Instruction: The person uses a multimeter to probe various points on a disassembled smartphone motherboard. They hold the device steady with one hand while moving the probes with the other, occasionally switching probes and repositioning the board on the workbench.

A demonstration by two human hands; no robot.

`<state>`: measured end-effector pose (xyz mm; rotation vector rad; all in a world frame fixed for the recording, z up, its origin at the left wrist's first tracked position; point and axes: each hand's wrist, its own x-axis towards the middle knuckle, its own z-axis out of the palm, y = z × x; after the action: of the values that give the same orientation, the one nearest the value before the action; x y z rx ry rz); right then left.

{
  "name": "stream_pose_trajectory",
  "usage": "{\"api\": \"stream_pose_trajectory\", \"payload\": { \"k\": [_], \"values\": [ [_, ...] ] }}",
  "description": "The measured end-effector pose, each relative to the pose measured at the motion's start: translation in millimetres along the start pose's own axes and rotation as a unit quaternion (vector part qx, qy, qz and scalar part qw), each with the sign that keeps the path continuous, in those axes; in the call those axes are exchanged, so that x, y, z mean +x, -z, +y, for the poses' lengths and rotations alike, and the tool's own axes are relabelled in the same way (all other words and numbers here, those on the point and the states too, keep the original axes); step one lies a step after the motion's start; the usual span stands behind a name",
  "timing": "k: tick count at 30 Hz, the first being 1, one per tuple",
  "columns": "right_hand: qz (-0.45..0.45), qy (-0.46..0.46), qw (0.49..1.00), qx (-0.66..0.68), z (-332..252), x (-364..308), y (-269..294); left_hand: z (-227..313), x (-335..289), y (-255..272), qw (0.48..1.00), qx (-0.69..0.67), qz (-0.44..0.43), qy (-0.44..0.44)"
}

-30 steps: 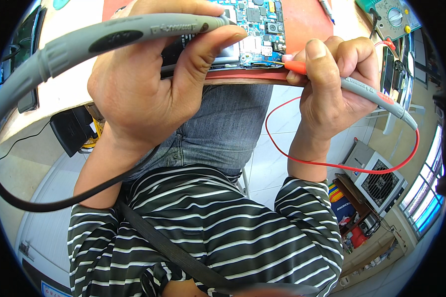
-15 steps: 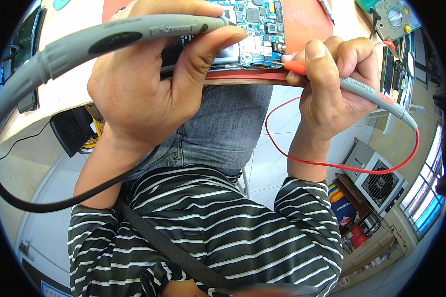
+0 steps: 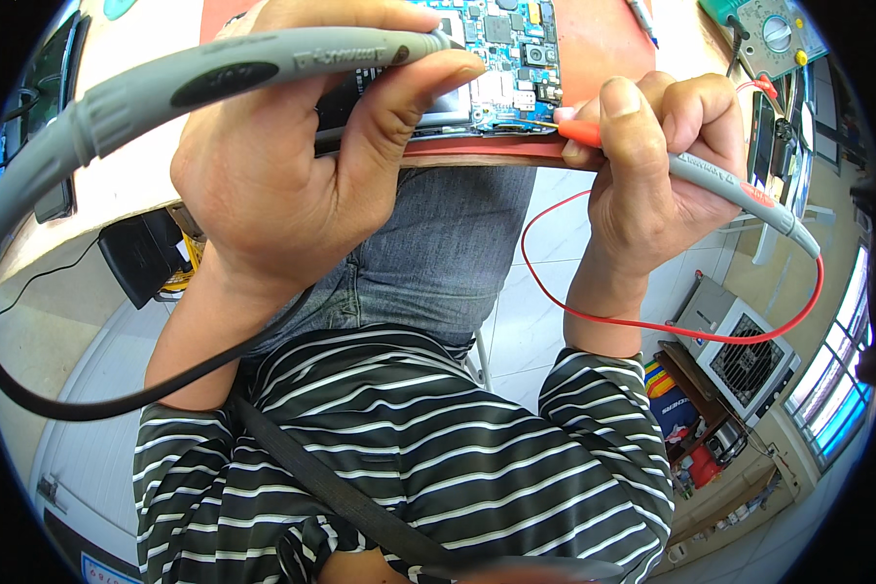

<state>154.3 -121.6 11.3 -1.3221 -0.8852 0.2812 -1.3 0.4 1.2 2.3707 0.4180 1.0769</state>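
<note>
Between thumb and fingers, my left hand (image 3: 282, 195) pinches a grey test probe (image 3: 350, 51) with a black cable. Its dark tip points over a blue phone circuit board (image 3: 501, 68); whether it touches cannot be seen. My right hand (image 3: 652, 165) grips a red-tipped grey test probe (image 3: 711, 175) with a red lead. The thin metal needle of this probe lies at the board's lower right edge. A black battery (image 3: 341, 102) shows beside the board, partly hidden by my left hand. Board and battery rest on a red mat (image 3: 603, 44).
A green multimeter (image 3: 774, 34) with a round dial sits at the far right. Near it lies a pen (image 3: 642, 21). A dark flat device (image 3: 58, 107) stands at the table's left. The wooden table edge (image 3: 496, 162) runs under my wrists; the red lead (image 3: 555, 292) hangs below.
Almost nothing differs. The grey probe in my left hand and its black cable have shifted very slightly; my right hand stays put.
</note>
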Motion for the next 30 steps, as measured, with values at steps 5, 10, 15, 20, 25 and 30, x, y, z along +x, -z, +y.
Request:
{"api": "stream_pose_trajectory", "payload": {
  "k": [5,10,15,20,25,30],
  "values": [
    [0.002,-0.01,1.0,0.008,-1.1,1.4,0.2,-4.0,1.3,1.0,0.999,0.017,-0.006,-0.029],
    [0.008,-0.013,1.0,0.016,-1.0,1.7,-0.2,-3.4,-0.4,0.3,1.0,-0.013,0.001,-0.007],
    [-0.002,-0.01,1.0,0.018,-1.3,2.4,-0.1,-2.0,-1.3,0.0,1.0,-0.008,0.001,0.002],
    [0.012,-0.008,1.0,0.006,-0.8,1.6,-1.0,-2.5,-0.3,-1.5,0.999,-0.032,0.01,-0.001],
    [-0.003,0.004,1.0,0.013,0.6,2.5,-0.5,-0.7,-0.3,1.2,1.0,0.011,-0.008,0.004],
    [-0.004,-0.001,1.0,0.008,0.1,2.3,-0.2,0.5,-0.2,2.1,1.0,0.025,-0.01,-0.006]
  ]
}}
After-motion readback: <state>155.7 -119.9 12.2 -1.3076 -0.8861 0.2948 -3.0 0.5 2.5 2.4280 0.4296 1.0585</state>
